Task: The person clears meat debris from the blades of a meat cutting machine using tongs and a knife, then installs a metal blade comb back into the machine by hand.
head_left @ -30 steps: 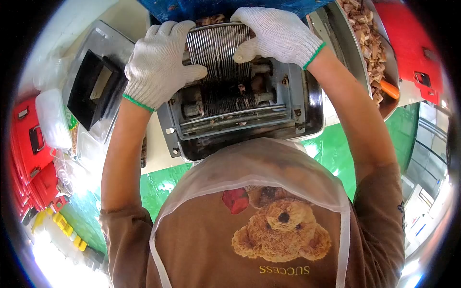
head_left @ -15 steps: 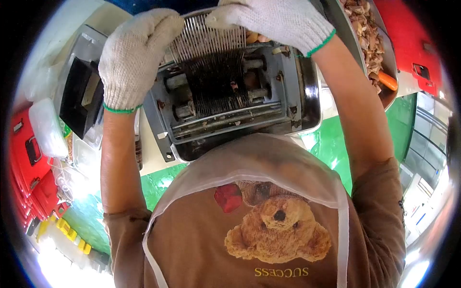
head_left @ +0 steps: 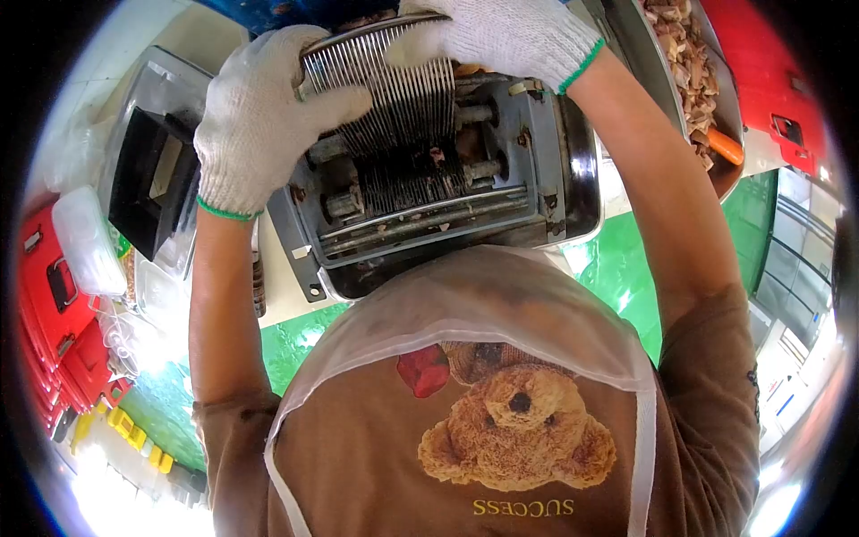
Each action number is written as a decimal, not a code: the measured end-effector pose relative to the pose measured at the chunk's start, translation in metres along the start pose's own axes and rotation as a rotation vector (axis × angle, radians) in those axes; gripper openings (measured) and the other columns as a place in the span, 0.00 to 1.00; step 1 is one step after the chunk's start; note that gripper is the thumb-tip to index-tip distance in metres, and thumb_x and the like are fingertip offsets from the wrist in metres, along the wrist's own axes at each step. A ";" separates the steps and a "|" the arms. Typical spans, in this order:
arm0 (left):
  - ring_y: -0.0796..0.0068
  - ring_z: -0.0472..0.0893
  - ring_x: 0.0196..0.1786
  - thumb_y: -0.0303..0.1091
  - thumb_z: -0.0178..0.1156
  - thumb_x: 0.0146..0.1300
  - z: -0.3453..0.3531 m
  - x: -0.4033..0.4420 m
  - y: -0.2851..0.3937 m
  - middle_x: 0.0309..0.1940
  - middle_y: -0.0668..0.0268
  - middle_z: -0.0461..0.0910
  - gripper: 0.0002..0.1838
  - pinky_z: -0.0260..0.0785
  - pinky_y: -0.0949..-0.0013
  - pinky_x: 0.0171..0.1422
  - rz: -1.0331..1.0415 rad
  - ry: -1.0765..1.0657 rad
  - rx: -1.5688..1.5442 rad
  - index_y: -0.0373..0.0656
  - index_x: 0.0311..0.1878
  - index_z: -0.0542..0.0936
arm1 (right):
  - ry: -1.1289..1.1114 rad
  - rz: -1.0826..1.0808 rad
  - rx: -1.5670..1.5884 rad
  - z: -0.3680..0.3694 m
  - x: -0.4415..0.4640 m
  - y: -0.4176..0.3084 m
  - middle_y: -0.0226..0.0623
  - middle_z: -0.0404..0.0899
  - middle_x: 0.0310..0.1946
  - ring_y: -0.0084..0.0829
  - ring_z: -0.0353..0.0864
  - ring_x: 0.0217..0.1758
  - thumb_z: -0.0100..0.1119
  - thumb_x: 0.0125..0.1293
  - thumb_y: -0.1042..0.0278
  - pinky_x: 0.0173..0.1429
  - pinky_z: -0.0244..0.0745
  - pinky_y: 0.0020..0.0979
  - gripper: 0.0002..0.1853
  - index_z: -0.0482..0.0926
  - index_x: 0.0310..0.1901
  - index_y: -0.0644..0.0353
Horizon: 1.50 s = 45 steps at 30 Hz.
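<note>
Seen from a head-worn camera looking down, a person in white knitted gloves holds a metal comb (head_left: 413, 97), a row of close-set thin bars, at 12 o'clock. The left hand (head_left: 255, 112), between 10 and 11 o'clock, grips the comb's left end, its fingers curled round the edge and its thumb laid across the bars. The right hand (head_left: 510, 38), between 12 and 1 o'clock, is closed on the far rail, its thumb blurred against the bars; the top of this hand reaches the edge of the view. The comb's dark, dirty lower end sits among the rollers of a grey machine (head_left: 548, 170). At 2 o'clock, a pan (head_left: 731, 112) holds chopped brownish pieces (head_left: 687, 63) and an orange object (head_left: 725, 148), with a red box (head_left: 761, 67) beyond. Near 10 o'clock lies a black tray (head_left: 134, 206); at 9 o'clock, a clear plastic box (head_left: 88, 240) stands beside red boxes (head_left: 40, 273). A sheer apron (head_left: 474, 286) covers the person's front at 6 o'clock.
</note>
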<state>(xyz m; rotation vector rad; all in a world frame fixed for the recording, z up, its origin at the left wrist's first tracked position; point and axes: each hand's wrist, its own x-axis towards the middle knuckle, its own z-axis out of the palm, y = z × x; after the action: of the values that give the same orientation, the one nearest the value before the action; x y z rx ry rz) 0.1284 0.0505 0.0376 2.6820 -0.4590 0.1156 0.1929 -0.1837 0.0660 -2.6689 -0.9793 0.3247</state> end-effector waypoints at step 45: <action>0.64 0.79 0.37 0.58 0.76 0.46 0.017 0.000 -0.009 0.35 0.60 0.79 0.39 0.74 0.62 0.45 -0.130 -0.046 -0.040 0.43 0.57 0.80 | -0.228 0.072 -0.213 -0.015 -0.015 -0.034 0.51 0.76 0.53 0.47 0.77 0.60 0.72 0.53 0.55 0.65 0.72 0.41 0.35 0.71 0.58 0.68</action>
<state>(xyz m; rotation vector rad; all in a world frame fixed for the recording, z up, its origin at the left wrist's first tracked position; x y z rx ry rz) 0.1319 0.0514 0.0185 2.6707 -0.2968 0.0073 0.1656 -0.1717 0.0931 -2.9139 -1.0367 0.5818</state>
